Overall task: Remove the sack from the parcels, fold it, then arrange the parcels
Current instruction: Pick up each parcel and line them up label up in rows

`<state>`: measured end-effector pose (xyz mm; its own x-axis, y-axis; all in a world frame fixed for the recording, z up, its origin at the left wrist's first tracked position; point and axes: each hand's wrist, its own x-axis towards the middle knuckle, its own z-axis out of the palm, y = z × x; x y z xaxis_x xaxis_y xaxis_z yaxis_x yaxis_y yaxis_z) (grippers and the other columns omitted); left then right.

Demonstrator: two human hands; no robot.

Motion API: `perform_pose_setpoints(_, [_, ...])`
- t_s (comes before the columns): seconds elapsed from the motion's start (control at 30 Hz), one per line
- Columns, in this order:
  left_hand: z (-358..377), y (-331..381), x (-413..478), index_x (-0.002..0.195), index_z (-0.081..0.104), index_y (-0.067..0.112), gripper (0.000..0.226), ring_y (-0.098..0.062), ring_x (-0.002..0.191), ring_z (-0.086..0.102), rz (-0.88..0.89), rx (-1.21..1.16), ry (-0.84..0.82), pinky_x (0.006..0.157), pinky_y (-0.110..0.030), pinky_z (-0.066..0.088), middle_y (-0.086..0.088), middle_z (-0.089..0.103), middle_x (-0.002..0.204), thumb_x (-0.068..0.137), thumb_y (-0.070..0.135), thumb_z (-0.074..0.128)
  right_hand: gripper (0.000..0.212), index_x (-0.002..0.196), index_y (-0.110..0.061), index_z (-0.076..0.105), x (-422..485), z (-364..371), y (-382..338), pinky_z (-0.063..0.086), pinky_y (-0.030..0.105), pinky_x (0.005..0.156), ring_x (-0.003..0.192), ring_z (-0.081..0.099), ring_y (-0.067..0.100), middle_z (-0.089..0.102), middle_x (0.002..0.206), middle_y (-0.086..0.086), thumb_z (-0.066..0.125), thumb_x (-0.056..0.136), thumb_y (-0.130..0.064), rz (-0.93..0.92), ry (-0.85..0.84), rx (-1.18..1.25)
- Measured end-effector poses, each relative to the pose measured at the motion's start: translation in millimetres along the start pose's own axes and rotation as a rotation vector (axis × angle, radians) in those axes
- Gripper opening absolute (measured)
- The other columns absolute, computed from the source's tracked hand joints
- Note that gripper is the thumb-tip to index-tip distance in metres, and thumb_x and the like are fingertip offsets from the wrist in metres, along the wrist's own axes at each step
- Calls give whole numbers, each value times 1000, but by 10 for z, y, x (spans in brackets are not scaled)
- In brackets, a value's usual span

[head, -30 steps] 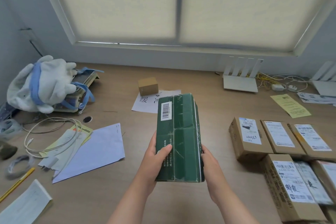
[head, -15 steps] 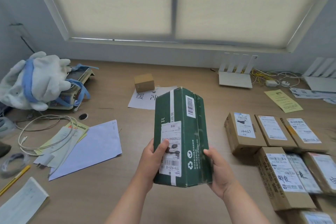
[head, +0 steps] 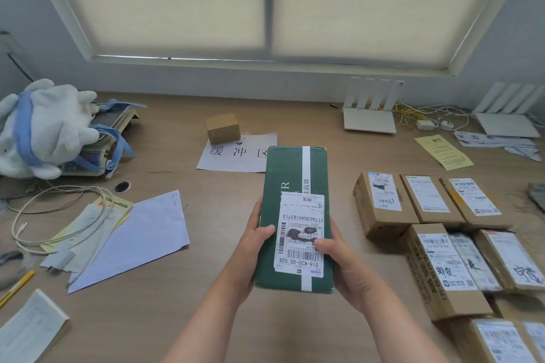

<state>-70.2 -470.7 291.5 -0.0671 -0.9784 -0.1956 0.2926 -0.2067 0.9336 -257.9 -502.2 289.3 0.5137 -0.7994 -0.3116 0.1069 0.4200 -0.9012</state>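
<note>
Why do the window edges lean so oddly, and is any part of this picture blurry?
Head view: the wide lens splays the window frame outward; soft light through the drawn blinds leaves only faint shadows; the label on the green parcel reads sharp, while the brown parcels at the lower right edge look smeared.

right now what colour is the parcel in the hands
Dark green parcel with a white tape stripe and white shipping label, seen in the head view.
</note>
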Motion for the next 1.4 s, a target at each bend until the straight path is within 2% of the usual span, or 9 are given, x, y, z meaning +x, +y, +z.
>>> perform_pose_setpoints(0.1, [-31,25,143,151,30,33,72,-35,117,67,-11,-79,133,102,-61,50,-9,67,132,87,34,61,70,144,-36,44,-101,-86,-69,57,46,95,118,68,31,69,133,6,64,78,-26,115,-92,-46])
perform_pose_setpoints(0.23, [-30,52,342,157,5,41,106,-26,89,72,22,-258,404,83,-49,57,-3,73,108,73,30,70,66,139,-46,49,-137,-197,-65,43,56,110,121,65,28,71,129,0,71,76,-40,230,-61,-163])
perform_pose_setpoints(0.37, [90,-40,331,154,-3,55,108,-22,105,68,98,-319,551,92,-47,55,10,63,124,75,30,67,61,119,-33,67,-158,-389,131,44,50,99,103,62,30,69,128,13,81,63,-55,308,126,42])
perform_pose_setpoints(0.5, [152,-235,290,145,16,63,95,-23,125,59,37,-316,651,100,-54,50,14,57,136,70,45,72,71,126,-23,64,-230,-446,357,36,79,100,109,60,38,64,134,20,89,61,-40,188,221,339])
perform_pose_setpoints(0.63, [189,-358,234,134,35,53,73,-29,120,59,-21,-289,648,74,-44,58,1,59,133,69,58,67,83,133,-24,60,-291,-431,410,53,66,91,115,63,37,69,129,16,88,56,-36,151,255,337])
perform_pose_setpoints(0.8, [-38,-307,253,133,43,21,88,-23,106,59,25,-294,674,69,-37,57,-5,57,119,61,64,67,85,139,-30,53,-344,-591,255,57,54,91,113,66,31,72,125,8,80,60,-48,122,253,142])
perform_pose_setpoints(1.0, [188,-406,211,121,39,20,74,-24,107,59,-4,-384,764,87,-51,59,-7,49,122,64,56,70,98,135,-54,46,-286,-481,227,28,70,111,135,37,41,44,148,3,89,47,-68,157,365,198])
perform_pose_setpoints(1.13, [534,-577,105,107,33,23,76,-18,104,58,20,-388,681,99,-41,51,-5,46,123,51,57,72,115,143,-42,35,-219,-516,170,48,65,93,118,45,39,44,136,8,89,45,-64,92,495,433])
perform_pose_setpoints(1.4, [792,-1126,-254,144,43,32,119,-25,124,59,-161,-261,229,104,-43,43,1,61,140,38,66,87,105,148,-42,25,-203,-800,-119,57,57,88,116,63,29,68,125,7,81,59,-46,-136,629,298])
